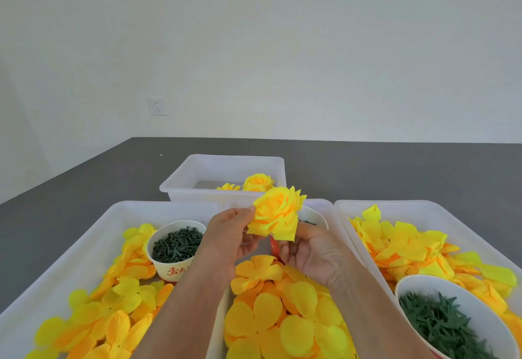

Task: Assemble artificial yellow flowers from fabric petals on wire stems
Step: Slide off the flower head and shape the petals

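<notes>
My left hand (226, 234) and right hand (313, 254) hold assembled yellow flower (278, 211) above middle tray (320, 206). Left grip: fingertips pinching petal edge at flower's 9 o'clock. Right grip: fingers curled under flower at 6 o'clock; stem hidden, cannot tell what they pinch. Loose fabric petals (271, 313) heaped in middle tray below, more in left tray (84, 243) and right tray (423, 206). Cup of dark green pieces (176, 244) at 9 o'clock of hands. Far tray (226, 161) at 12 o'clock holds finished flowers (257, 182). Grey tabletop (395, 169) beneath.
</notes>
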